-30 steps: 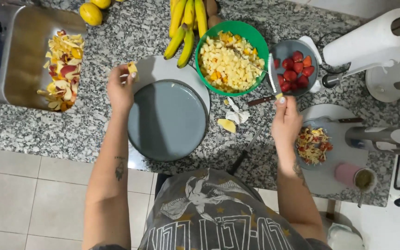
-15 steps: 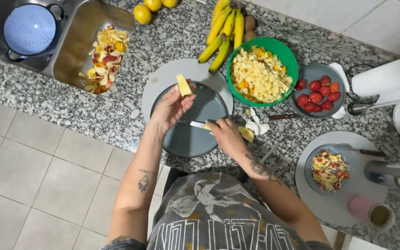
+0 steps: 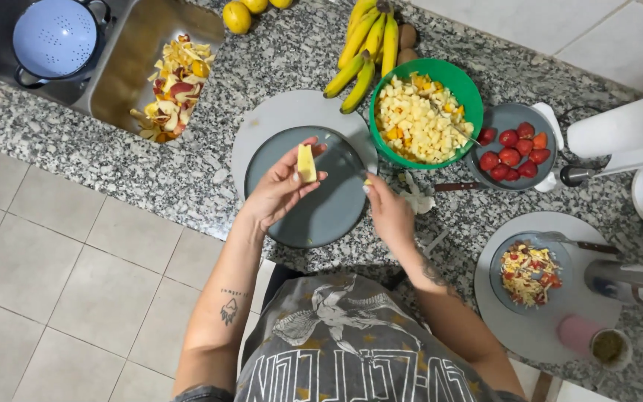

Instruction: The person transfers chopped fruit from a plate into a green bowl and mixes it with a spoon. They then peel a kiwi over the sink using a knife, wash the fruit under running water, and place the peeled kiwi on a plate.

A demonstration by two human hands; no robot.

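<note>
Two bare hands work over a round grey plate: the left hand pinches a pale yellow fruit wedge above it so scraps land there, while the right hand is closed around a small knife.

grey printed t-shirt, tattooed forearms

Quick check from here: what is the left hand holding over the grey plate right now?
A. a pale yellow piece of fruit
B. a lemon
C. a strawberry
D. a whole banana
A: the left hand pinches a pale yellow piece of fruit above the grey plate.
</note>
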